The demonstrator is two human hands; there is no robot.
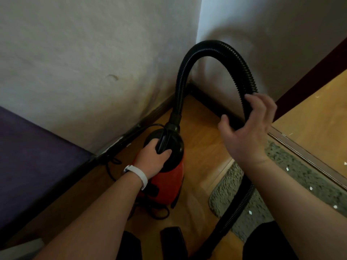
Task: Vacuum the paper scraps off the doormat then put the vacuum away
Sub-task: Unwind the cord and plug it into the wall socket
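A small red vacuum [169,177] with a black top stands on the wooden floor near the wall corner. My left hand [155,154], a white band on its wrist, grips the black handle on top of the vacuum. A black ribbed hose [210,49] arches up from the vacuum and down past my right arm. My right hand [247,124] is loosely curled around the hose, fingers partly apart. The grey-green doormat [293,181] lies to the right with small white paper scraps [310,188] on it.
A dark purple surface [33,162] fills the left. White walls meet in a corner behind the vacuum. The black cord [112,166] trails along the baseboard. A metal threshold strip [308,156] borders the mat. A black object [172,239] lies by my knees.
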